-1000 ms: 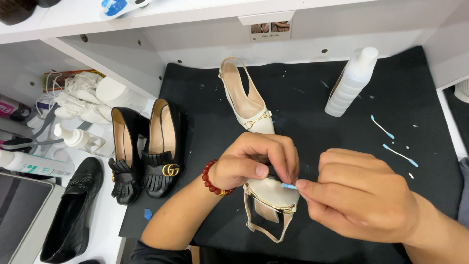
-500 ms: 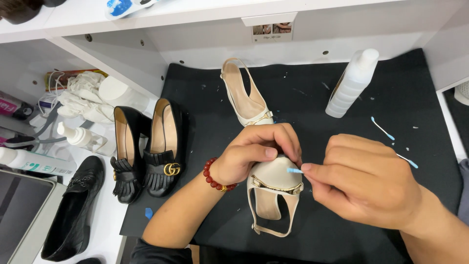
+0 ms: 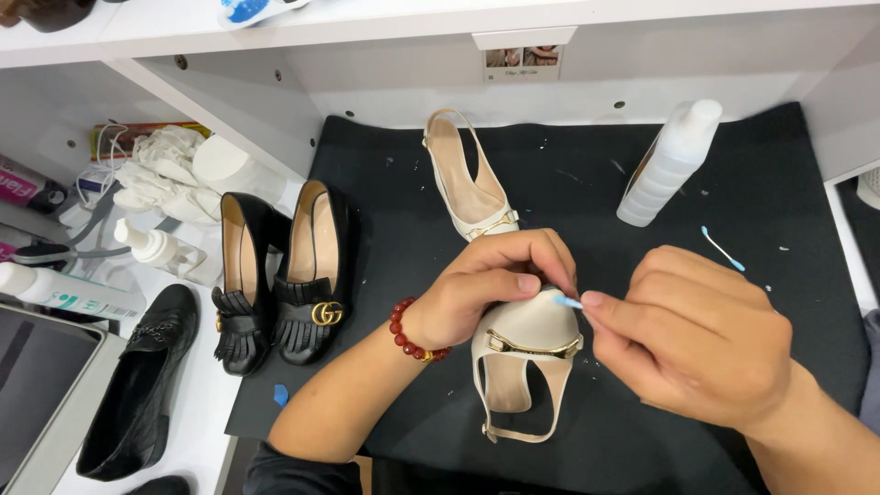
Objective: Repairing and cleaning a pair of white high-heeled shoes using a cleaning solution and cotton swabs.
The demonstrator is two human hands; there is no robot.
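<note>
Pinching a blue-tipped swab [image 3: 567, 301], the right hand [image 3: 689, 337] dabs the toe of the cream slingback shoe [image 3: 524, 353], which the left hand [image 3: 490, 286] clasps at the near middle of the black mat [image 3: 587, 197] on the tabletop. Short, light strokes with the toe held steady should serve best. Its mate [image 3: 467, 179] lies farther back, a white bottle [image 3: 667, 165] far right.

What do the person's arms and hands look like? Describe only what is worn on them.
Both hands are bare: no gloves and no rings that show. The left hand has a bracelet of round dark red beads with one small gold piece at the wrist. Its forearm is uncovered down to a dark sleeve edge near the elbow. The right hand and its forearm show nothing worn.
</note>
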